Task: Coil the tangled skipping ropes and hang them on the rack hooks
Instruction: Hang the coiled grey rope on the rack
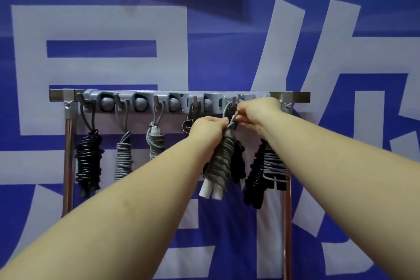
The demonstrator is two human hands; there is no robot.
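Left hand (pixel 208 128): nearest the camera, below the rack's fifth hook; fingers curled round the top of the grey coiled rope (pixel 221 161), gripping it and bearing its weight
Right hand (pixel 254 112): just right of that hook, fingers pinching the grey loop (pixel 229 111) that rises from the coil
Step in hand: hanging; this rope is already coiled, and its loop sits at the fifth hook (pixel 234 101), though I cannot tell whether it is fully seated
Next move: judged from here, it calls for easing the loop down over the hook tip, then letting the left hand release slowly so the bundle settles without unwinding
Grey coiled rope: matte cord wound in tight rounds over two smooth white handles (pixel 211 191) that stick out below
Other ropes, left of the fifth hook: a glossy black coil (pixel 87 161), a grey coil (pixel 123 157), a pale grey coil with a white handle tip (pixel 155 141), all hanging from hooks
Right of the fifth hook: a black and grey bundle (pixel 266 170), its hook hidden by the right arm
Rack (pixel 181 103): grey plastic bar with rounded clips, on a metal rail with copper-coloured posts
Behind the rack: blue banner (pixel 227 52) with large pale characters, cloth slightly creased
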